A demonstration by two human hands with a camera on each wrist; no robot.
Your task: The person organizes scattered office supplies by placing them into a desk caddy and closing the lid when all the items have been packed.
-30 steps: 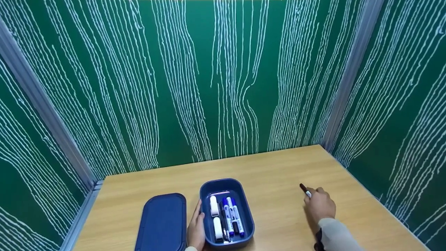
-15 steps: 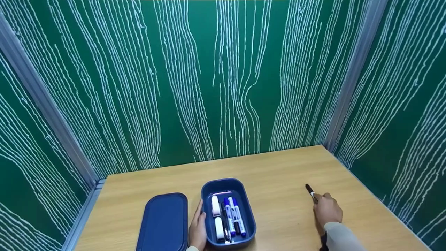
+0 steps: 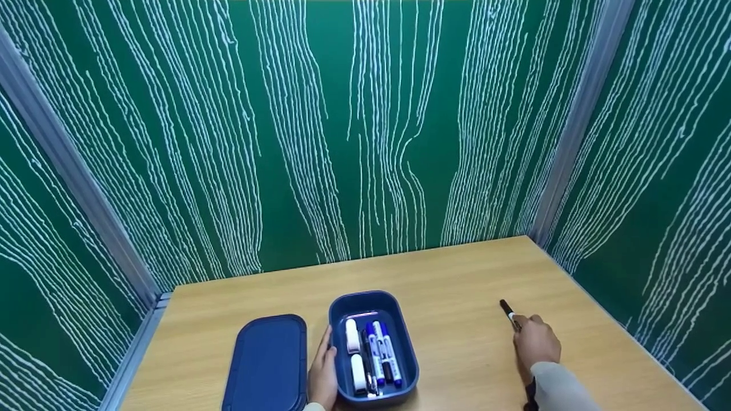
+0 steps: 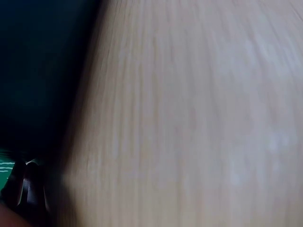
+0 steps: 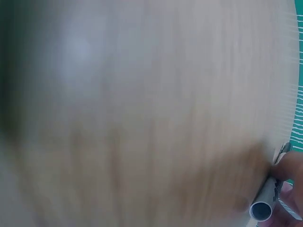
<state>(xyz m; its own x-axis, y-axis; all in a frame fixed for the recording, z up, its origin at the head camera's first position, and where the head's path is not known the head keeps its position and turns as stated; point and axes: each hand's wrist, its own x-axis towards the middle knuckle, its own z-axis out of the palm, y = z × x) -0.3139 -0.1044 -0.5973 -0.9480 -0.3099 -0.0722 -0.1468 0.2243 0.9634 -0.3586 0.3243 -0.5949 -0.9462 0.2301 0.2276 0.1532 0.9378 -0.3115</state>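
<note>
My right hand (image 3: 537, 341) pinches a black-capped marker (image 3: 506, 308) over the right side of the table; its dark tip points away and to the left. In the right wrist view the marker's grey barrel (image 5: 266, 198) shows a round, hollow-looking end beside my fingers (image 5: 289, 166). My left hand (image 3: 324, 374) rests against the left wall of a navy blue pencil box (image 3: 412, 365), its fingers lying along the side. Inside the box lie blue-and-white markers (image 3: 381, 354), a black one between them, two white oblong pieces (image 3: 358, 372) and a dark pen. Fingertips show darkly in the left wrist view.
The box's blue lid (image 3: 267, 362) lies flat on the wooden table (image 3: 457, 274), left of my left hand. Green panels (image 3: 331, 57) with white wavy lines stand behind and on both sides, joined by grey posts (image 3: 577, 125).
Over the first half second my right hand shifts slightly right with the marker. Since then it stays nearly still. The left hand and box keep their places.
</note>
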